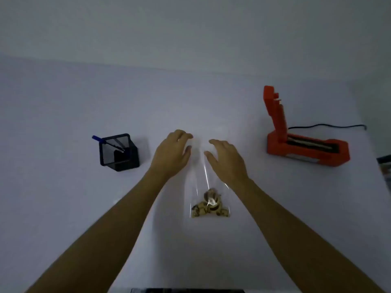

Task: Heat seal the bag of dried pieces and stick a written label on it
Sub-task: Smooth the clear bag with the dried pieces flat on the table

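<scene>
A clear plastic bag (201, 176) lies flat in the middle of the white table, its length running away from me. Tan dried pieces (209, 206) sit bunched at its near end. My left hand (172, 153) and my right hand (227, 158) hover on either side of the bag's far end, fingers spread and curved, with nothing held. Whether the fingertips touch the film I cannot tell. An orange heat sealer (306, 151) stands at the right with its lid raised upright. No label is in view.
A black mesh pen holder (118, 153) with a blue pen (99, 139) stands to the left of my hands. A black cord (330, 125) runs from the sealer to the right. A dark object (384, 166) sits at the right table edge.
</scene>
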